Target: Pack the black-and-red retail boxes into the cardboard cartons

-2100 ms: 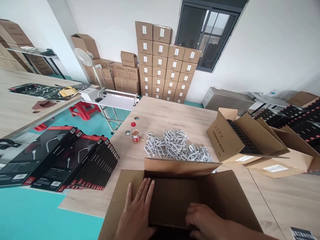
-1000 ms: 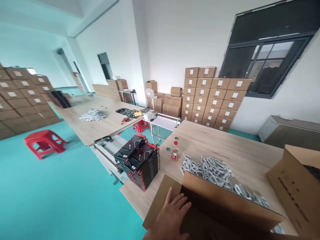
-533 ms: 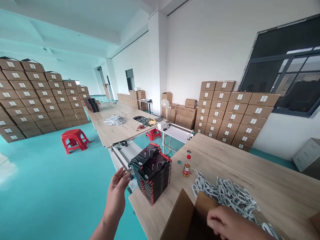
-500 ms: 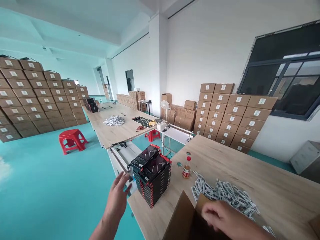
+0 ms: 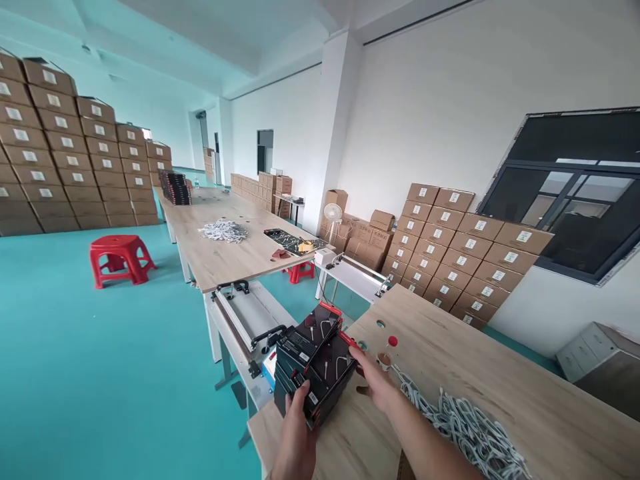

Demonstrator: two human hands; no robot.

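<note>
My left hand (image 5: 296, 441) and my right hand (image 5: 376, 381) grip a stack of black product boxes with red edges (image 5: 315, 367) from opposite sides, at the near corner of a wooden table (image 5: 505, 393). The stack is tilted, and its top boxes lie slightly askew. Just past my right fingers stands a plastic bottle with a red cap (image 5: 385, 353), tipped in the view and partly hidden. A heap of white cables (image 5: 463, 423) lies to the right of my right forearm. A strip of cardboard box (image 5: 405, 470) shows at the bottom edge.
Left of the table stands a white bench sealer with black handles (image 5: 245, 317). Beyond it are a second long table (image 5: 225, 257) with cables and black sheets, a red stool (image 5: 120, 257), and tall stacks of cartons (image 5: 450, 260) along the walls.
Both hands have moved from the cardboard box to the black box stack and taken hold of it. The stack now tilts, and the view has swung left and rolled.
</note>
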